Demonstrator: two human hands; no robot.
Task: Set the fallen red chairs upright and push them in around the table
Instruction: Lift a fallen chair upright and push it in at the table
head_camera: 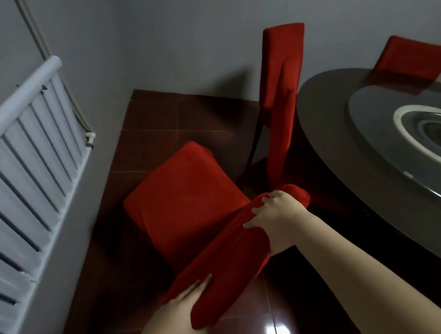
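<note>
A red chair (183, 204) stands in front of me with its seat facing the wall and its backrest top edge running from lower left to upper right. My left hand (182, 318) holds the near end of that backrest top. My right hand (275, 216) grips the far end with curled fingers. A second red chair (279, 89) stands upright against the round dark table (357, 178). More red chair backs (412, 59) show behind the table.
A white slatted radiator (5, 189) runs along the grey wall on the left. A glass turntable (380, 129) with a round metal inset sits on the table. The floor (162, 122) is dark red glossy tile, with a narrow strip between wall and table.
</note>
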